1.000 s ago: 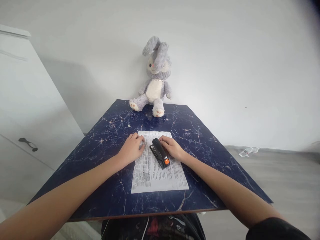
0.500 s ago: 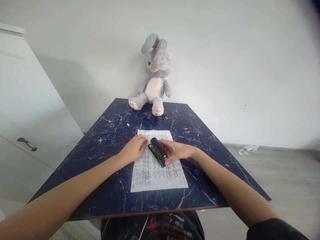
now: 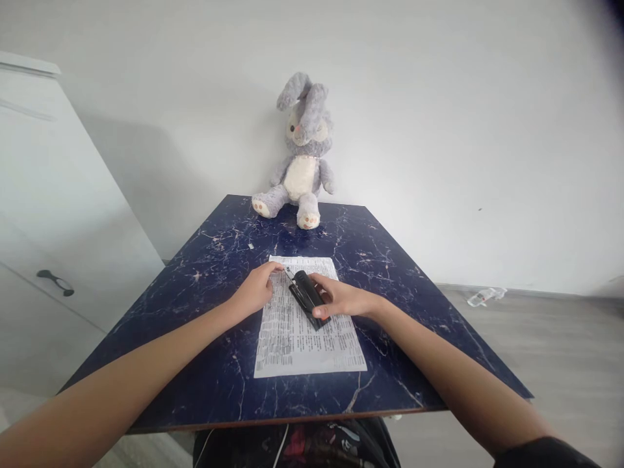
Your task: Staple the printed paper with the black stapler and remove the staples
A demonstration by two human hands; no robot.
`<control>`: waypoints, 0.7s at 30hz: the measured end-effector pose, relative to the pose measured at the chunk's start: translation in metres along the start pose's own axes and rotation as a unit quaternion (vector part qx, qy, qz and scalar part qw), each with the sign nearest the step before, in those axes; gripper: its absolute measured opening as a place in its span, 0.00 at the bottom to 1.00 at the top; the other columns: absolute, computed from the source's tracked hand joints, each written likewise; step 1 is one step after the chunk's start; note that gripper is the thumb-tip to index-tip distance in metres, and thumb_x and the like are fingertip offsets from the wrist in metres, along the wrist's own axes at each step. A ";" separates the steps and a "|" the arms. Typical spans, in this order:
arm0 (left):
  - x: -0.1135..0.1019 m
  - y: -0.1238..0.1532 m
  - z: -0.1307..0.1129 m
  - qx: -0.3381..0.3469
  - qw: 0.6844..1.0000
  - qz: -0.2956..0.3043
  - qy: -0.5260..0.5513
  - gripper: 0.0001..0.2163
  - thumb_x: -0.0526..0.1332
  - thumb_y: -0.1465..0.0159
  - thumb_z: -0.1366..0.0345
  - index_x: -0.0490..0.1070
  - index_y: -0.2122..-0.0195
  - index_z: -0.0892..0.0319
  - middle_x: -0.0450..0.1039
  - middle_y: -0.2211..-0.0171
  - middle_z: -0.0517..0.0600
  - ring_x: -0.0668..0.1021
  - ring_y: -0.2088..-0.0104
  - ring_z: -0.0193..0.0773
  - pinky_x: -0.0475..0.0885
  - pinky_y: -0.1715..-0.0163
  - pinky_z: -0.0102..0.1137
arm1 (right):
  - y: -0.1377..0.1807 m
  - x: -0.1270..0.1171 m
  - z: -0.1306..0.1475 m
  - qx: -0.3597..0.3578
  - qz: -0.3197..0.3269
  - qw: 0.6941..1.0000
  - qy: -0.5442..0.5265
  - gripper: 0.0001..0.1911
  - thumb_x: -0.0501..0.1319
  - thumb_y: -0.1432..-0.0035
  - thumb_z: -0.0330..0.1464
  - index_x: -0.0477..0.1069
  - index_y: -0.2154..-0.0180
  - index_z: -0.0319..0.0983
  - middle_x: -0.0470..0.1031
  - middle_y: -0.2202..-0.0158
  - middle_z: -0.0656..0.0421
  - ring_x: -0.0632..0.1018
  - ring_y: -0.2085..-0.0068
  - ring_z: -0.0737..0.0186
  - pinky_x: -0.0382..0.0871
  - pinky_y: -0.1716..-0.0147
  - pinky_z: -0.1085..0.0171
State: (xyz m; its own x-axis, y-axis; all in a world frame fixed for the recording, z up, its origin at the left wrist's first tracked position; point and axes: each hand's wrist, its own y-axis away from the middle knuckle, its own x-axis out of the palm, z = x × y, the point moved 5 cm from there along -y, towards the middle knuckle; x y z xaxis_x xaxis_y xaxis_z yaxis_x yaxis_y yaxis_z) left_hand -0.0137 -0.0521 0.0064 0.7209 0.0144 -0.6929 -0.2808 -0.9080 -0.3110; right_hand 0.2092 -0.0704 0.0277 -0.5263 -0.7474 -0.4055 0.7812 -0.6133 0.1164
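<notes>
Stapler (image 3: 307,296) on paper (image 3: 307,331), right hand (image 3: 341,300) fingers grasping it; left hand (image 3: 256,290) fingers pinching its front tip.

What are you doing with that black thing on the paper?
The right hand grips a black stapler lying on a printed sheet of paper. The left hand pinches at the stapler's far end. The paper lies flat on a dark blue marbled table, and a grey plush bunny sits at the far edge.

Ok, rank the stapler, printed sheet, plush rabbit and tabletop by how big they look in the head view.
1. Tabletop, by far the largest.
2. Plush rabbit and printed sheet look alike; the rabbit sits farther away, so no ranking.
3. Stapler, smallest, held in the right hand.
</notes>
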 end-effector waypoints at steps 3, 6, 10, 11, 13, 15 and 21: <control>0.000 0.000 0.001 0.000 1.000 0.002 0.013 0.25 0.54 0.40 0.81 0.75 0.45 0.57 0.79 0.44 0.55 0.80 0.41 0.49 0.72 0.37 0.47 | -0.003 0.009 0.007 -0.001 -0.142 0.980 0.141 0.31 0.73 0.43 0.44 0.67 0.45 0.38 0.70 0.51 0.51 0.73 0.52 0.50 0.73 0.50 0.49; -0.001 -0.002 0.001 -0.007 0.999 -0.011 0.044 0.22 0.56 0.39 0.79 0.76 0.47 0.57 0.80 0.45 0.55 0.80 0.42 0.50 0.72 0.36 0.49 | -0.006 0.023 0.015 -0.034 -0.217 0.951 0.218 0.19 0.65 0.44 0.26 0.68 0.50 0.37 0.71 0.53 0.51 0.74 0.52 0.49 0.73 0.48 0.48; -0.007 -0.003 -0.003 -0.056 0.971 -0.073 0.221 0.13 0.61 0.34 0.69 0.76 0.49 0.58 0.81 0.46 0.57 0.81 0.43 0.50 0.72 0.36 0.51 | -0.001 0.029 0.028 -0.141 -0.263 0.906 0.300 0.35 0.57 0.49 0.17 0.64 0.39 0.37 0.70 0.43 0.46 0.73 0.41 0.46 0.72 0.39 0.44; -0.007 -0.002 -0.006 -0.071 0.953 -0.072 0.287 0.12 0.62 0.32 0.66 0.76 0.49 0.58 0.81 0.46 0.58 0.82 0.44 0.50 0.73 0.36 0.51 | 0.002 0.029 0.031 -0.171 -0.273 0.881 0.348 0.37 0.55 0.47 0.16 0.61 0.35 0.36 0.68 0.39 0.44 0.70 0.37 0.44 0.70 0.36 0.42; -0.004 -0.002 -0.015 -0.090 0.914 -0.036 0.395 0.12 0.64 0.31 0.63 0.76 0.49 0.60 0.81 0.46 0.59 0.83 0.45 0.49 0.75 0.38 0.49 | 0.005 0.030 0.036 -0.214 -0.275 0.823 0.449 0.36 0.53 0.40 0.15 0.58 0.31 0.35 0.67 0.36 0.41 0.67 0.32 0.40 0.67 0.33 0.39; 0.000 -0.001 -0.024 -0.091 0.894 0.016 0.439 0.11 0.63 0.29 0.62 0.77 0.50 0.61 0.81 0.46 0.60 0.83 0.44 0.48 0.76 0.38 0.48 | 0.006 0.033 0.037 -0.242 -0.254 0.776 0.524 0.33 0.52 0.34 0.17 0.58 0.30 0.34 0.69 0.36 0.41 0.68 0.32 0.40 0.67 0.32 0.38; 0.007 0.000 -0.019 -0.100 0.891 0.038 0.441 0.11 0.67 0.30 0.60 0.79 0.52 0.61 0.83 0.49 0.60 0.84 0.47 0.47 0.77 0.38 0.47 | 0.001 0.037 0.033 -0.243 -0.233 0.766 0.548 0.33 0.53 0.34 0.17 0.59 0.30 0.36 0.71 0.37 0.44 0.71 0.34 0.42 0.67 0.31 0.41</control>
State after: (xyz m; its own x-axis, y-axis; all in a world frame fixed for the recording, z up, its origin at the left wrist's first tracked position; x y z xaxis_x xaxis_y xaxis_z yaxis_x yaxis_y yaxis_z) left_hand 0.0034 -0.0600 0.0141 0.9469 -0.3051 0.1011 -0.2951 -0.9499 -0.1027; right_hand 0.1793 -0.1072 0.0428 -0.3958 0.3509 -0.8486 0.7672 -0.3815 -0.5156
